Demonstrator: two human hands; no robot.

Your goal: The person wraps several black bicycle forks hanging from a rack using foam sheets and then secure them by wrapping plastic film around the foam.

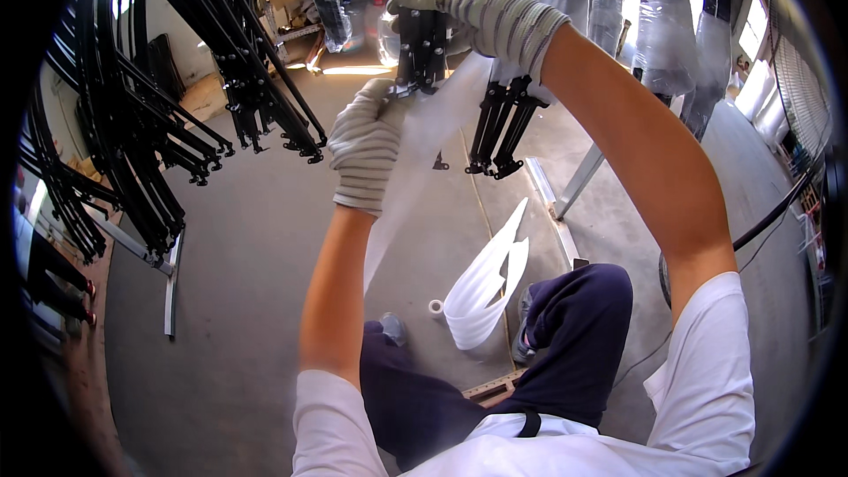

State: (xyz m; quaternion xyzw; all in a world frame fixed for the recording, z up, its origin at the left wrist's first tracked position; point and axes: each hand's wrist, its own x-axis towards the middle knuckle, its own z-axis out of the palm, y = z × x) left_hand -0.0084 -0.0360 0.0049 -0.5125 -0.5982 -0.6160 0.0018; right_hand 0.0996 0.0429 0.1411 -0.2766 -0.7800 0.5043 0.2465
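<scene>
My left hand (364, 150), in a striped knit glove, is closed at the lower end of hanging black metal tubes (422, 49) with small bolted fittings. What lies inside its fingers is partly hidden. Higher up, my right hand (481, 13), gloved alike, wraps around the same tubes from the right, fingers across their front. A translucent white wrapping strip (433, 128) runs from beneath my right hand, past my left wrist, and hangs toward my lap. Just right of it, more black tube ends (502, 128) hang down.
Bunches of black tubes (256, 79) hang at the left; film-wrapped ones (667, 35) hang at the right. Folded white foam sheets (486, 291) and a small roll (435, 306) lie on the floor between my feet. Metal stand legs (552, 208) and a large fan (799, 71) stand rightward.
</scene>
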